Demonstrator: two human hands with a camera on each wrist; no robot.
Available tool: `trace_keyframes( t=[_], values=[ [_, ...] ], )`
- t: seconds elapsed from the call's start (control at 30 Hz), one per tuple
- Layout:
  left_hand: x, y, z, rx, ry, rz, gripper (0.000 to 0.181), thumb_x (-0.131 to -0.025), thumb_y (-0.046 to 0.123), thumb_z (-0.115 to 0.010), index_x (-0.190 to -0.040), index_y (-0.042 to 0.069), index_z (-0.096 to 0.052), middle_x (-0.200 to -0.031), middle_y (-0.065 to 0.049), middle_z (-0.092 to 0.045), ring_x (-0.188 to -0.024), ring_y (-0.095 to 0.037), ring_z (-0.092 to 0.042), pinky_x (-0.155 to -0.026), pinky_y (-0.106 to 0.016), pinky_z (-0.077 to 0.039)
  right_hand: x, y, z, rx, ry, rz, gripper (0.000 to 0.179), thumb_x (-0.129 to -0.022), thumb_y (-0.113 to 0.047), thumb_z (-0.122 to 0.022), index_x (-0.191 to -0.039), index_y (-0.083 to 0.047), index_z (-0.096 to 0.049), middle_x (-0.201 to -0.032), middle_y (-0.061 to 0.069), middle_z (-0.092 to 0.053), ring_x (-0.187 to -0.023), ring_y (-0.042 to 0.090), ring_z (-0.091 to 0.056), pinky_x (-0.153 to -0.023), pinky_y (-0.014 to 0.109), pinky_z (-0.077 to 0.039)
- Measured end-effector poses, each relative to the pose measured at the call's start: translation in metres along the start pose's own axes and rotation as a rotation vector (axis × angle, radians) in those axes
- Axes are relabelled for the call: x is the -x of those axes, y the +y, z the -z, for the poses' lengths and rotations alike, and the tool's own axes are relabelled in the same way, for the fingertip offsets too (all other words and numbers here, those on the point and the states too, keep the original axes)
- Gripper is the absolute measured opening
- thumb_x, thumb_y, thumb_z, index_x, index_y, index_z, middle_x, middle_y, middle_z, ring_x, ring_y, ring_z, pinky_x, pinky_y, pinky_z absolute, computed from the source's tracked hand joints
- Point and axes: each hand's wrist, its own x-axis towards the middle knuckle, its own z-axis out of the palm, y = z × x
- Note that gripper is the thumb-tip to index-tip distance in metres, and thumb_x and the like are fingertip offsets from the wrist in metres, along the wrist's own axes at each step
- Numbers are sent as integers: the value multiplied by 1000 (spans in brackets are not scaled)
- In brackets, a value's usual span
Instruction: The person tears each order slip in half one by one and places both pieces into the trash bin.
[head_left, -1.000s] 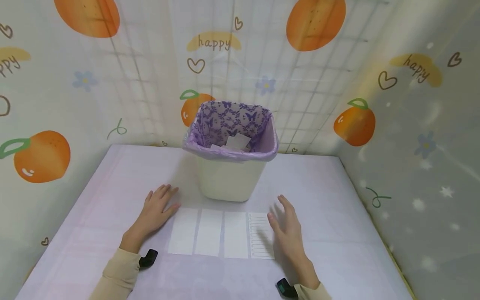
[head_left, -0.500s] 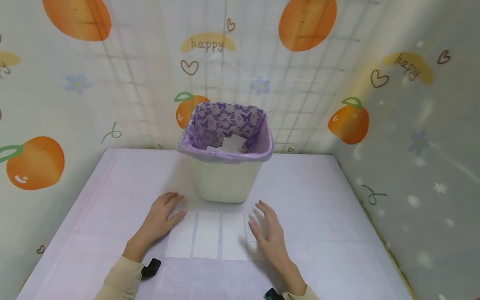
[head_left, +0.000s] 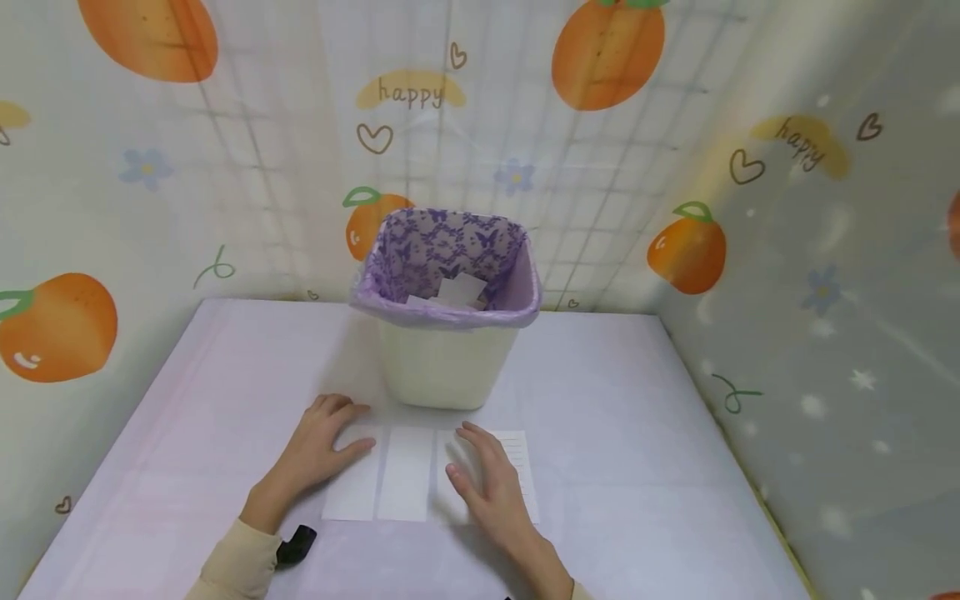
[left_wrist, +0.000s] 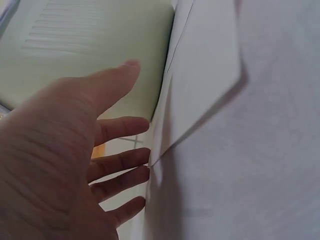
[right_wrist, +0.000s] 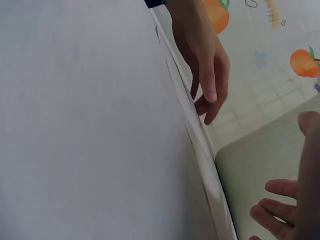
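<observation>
Several white paper strips lie in a row on the table. My left hand (head_left: 318, 446) is at the leftmost strip (head_left: 352, 487), its fingers loosely spread and its thumb over the paper. In the left wrist view the fingertips of that hand (left_wrist: 65, 135) come down right at the strip's corner. A plain strip (head_left: 406, 475) lies between the hands. Over another plain strip, my right hand (head_left: 491, 492) hovers with relaxed, parted fingers and holds nothing; it partly hides that strip. Beyond it is a strip with printed lines (head_left: 521, 462), partly covered by the hand.
Behind the strips stands a cream bin (head_left: 446, 367) with a purple patterned liner (head_left: 450, 246) and white paper pieces (head_left: 461, 290) inside. The white-covered table (head_left: 600, 400) is enclosed by curtains printed with oranges (head_left: 686, 250). A black wrist device (head_left: 297, 546) is at the left sleeve.
My right hand has moved left, from beside the lined strip to over the plain one next to it. My left hand stays by the leftmost strip, and the head view has shifted slightly.
</observation>
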Motion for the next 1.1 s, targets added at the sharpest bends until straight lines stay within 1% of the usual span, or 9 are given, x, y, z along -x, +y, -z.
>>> trace_keyframes(
  t=[0.2,0.43,0.57,0.7,0.77,0.87,0.93,1.0,1.1],
  values=[
    [0,5,3,-16,-26,-2,52,-83,43,-86,-124,11,-75,-118,-13,-65,-110,-32,-57,-91,-52,-48,3,-16,-17,-23,-30,20,50,-102,-31,-69,-148,-15,-56,-154,14,-55,-144,30,-51,-113,55,-44],
    [3,9,4,-43,-87,1,69,-75,48,-90,-130,9,-73,-122,-15,-63,-111,-31,-55,-89,-51,-49,10,-39,-29,-52,-123,9,57,-99,-40,-72,-148,-14,-56,-157,8,-52,-146,25,-49,-113,53,-46],
    [3,11,4,-32,-120,7,73,-69,47,-94,-130,12,-73,-120,-12,-63,-111,-30,-55,-89,-50,-47,15,-46,-33,-60,-148,19,58,-98,-40,-74,-147,-14,-57,-157,7,-52,-146,25,-50,-112,53,-47],
    [4,13,3,6,-154,54,73,-67,44,-97,-129,15,-73,-116,-7,-63,-110,-26,-54,-90,-48,-47,18,-47,-36,-36,-147,30,57,-97,-39,-74,-146,-15,-58,-155,5,-54,-144,23,-51,-111,50,-48],
    [4,13,3,34,-170,81,72,-67,42,-98,-129,17,-73,-113,-3,-63,-108,-21,-54,-90,-44,-48,19,-45,-36,-26,-138,39,57,-97,-38,-75,-146,-14,-58,-154,5,-55,-144,22,-52,-112,49,-48],
    [3,14,3,81,-190,110,70,-67,38,-99,-129,19,-73,-102,1,-61,-100,-15,-53,-86,-37,-49,19,-42,-36,-15,-126,55,56,-97,-38,-75,-145,-13,-59,-152,7,-57,-143,22,-53,-112,47,-48],
    [3,14,3,109,-196,116,68,-67,37,-99,-127,19,-73,-95,3,-58,-94,-12,-51,-81,-32,-47,19,-41,-36,-17,-124,58,55,-97,-38,-74,-144,-13,-59,-151,8,-58,-142,22,-53,-112,46,-48],
    [2,14,4,144,-209,125,66,-68,35,-99,-126,19,-73,-89,4,-56,-87,-11,-50,-77,-29,-44,18,-41,-36,-21,-122,59,55,-98,-38,-74,-144,-12,-59,-151,8,-58,-142,22,-53,-113,46,-47],
    [0,12,7,210,-240,142,63,-69,35,-98,-125,18,-74,-83,4,-55,-79,-11,-49,-72,-26,-42,17,-40,-38,-21,-91,83,56,-98,-36,-74,-145,-10,-58,-148,8,-61,-139,23,-56,-112,45,-48]
  ],
)
